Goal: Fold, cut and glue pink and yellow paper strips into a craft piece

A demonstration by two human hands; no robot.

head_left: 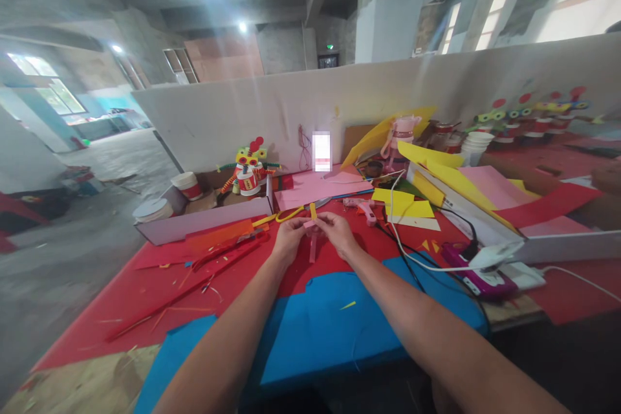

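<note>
Over the red-covered table my left hand point(289, 237) and my right hand point(336, 233) meet, fingertips pinched together. Between them they hold crossed paper strips: a yellow-orange end point(313, 210) sticks up, and a pink strip point(313, 251) hangs below. How the strips join is hidden by my fingers. Just beyond my left hand lie scissors point(290, 214) with yellow handles. A pink glue gun point(363, 208) rests past my right hand. Blue sheet material point(334, 330) spreads under my forearms.
A paper-cup robot figure point(249, 171) stands at the back left, by a low white box point(208, 220). Pink paper point(315, 189) lies behind the hands. At right are a purple power strip point(478, 275) with cables, yellow sheets point(412, 208) and stacked white cups point(476, 145).
</note>
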